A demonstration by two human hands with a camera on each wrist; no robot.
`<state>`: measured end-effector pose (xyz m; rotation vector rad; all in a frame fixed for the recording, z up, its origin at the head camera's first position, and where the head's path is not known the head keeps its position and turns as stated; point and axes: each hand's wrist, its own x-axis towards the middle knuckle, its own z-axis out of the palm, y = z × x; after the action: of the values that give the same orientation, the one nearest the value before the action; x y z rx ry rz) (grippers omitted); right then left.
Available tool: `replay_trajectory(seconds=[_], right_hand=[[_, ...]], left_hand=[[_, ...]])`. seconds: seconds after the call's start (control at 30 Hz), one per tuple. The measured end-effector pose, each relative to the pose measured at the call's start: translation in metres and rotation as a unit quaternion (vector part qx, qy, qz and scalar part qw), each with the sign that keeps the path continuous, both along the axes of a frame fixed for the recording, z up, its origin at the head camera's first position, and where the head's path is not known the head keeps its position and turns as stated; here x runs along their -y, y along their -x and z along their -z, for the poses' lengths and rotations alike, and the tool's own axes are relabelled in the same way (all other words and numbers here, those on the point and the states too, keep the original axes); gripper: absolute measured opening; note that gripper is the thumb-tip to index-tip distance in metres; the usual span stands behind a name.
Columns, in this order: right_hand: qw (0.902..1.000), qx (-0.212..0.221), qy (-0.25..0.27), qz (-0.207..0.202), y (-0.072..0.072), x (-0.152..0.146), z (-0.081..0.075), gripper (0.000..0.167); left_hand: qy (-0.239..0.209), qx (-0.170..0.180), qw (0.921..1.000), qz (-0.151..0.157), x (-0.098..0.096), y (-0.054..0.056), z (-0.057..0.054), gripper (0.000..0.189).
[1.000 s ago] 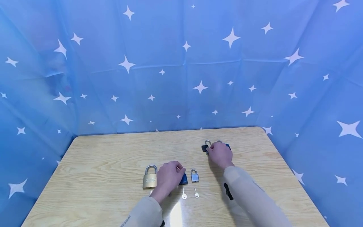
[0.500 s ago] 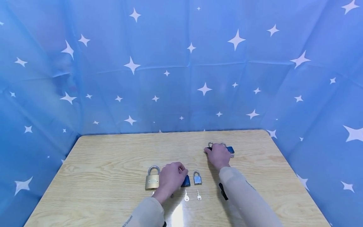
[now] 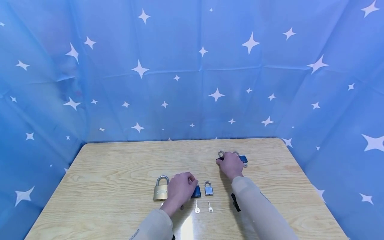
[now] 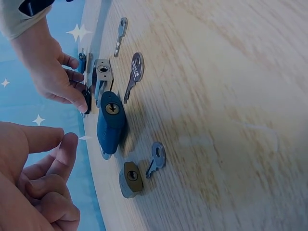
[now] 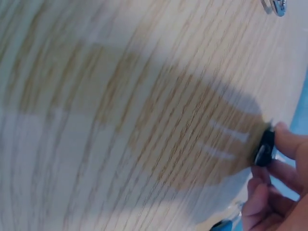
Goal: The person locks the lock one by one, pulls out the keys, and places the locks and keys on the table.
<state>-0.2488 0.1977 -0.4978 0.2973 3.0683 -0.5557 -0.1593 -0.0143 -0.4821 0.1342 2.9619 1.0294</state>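
My right hand (image 3: 231,164) pinches a small black padlock (image 5: 264,147) between thumb and fingers, at the back right of the table. Its shackle points toward the back in the head view. A blue padlock (image 3: 243,159) lies just right of that hand. Over the front row hovers my left hand (image 3: 179,187), thumb and index tips together, other fingers loosely curled, nothing visible between them. Beneath and beside it are a large brass padlock (image 3: 160,192), a dark blue padlock (image 4: 110,122), a small brass-faced padlock (image 4: 131,178) and a silver padlock (image 3: 209,190).
Keys lie on the near side of the front row: one key (image 3: 197,208) before the blue padlock, another key (image 3: 210,208) before the silver one, and a further key (image 4: 157,156) by the small brass-faced padlock. A starry blue curtain (image 3: 180,100) hangs behind the wooden table (image 3: 105,183).
My right hand has shifted slightly left and now covers more of the black padlock, uncovering the blue one at its right. The left hand stays nearly still; the head view has shifted slightly.
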Motion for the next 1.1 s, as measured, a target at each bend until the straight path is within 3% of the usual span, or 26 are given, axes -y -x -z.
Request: replay_trajectory(seconds=[0.57, 1.1], right_hand=[[0.9999, 0.013, -0.006, -0.005, -0.003, 0.003, -0.003, 0.043], [0.9975, 0.015, 0.069, 0.002, -0.011, -0.002, -0.001, 0.05]], left_hand=[[-0.015, -0.008, 0.9998, -0.002, 0.003, -0.002, 0.005, 0.015], [-0.018, 0.0, 0.9998, -0.003, 0.003, -0.003, 0.003, 0.014]])
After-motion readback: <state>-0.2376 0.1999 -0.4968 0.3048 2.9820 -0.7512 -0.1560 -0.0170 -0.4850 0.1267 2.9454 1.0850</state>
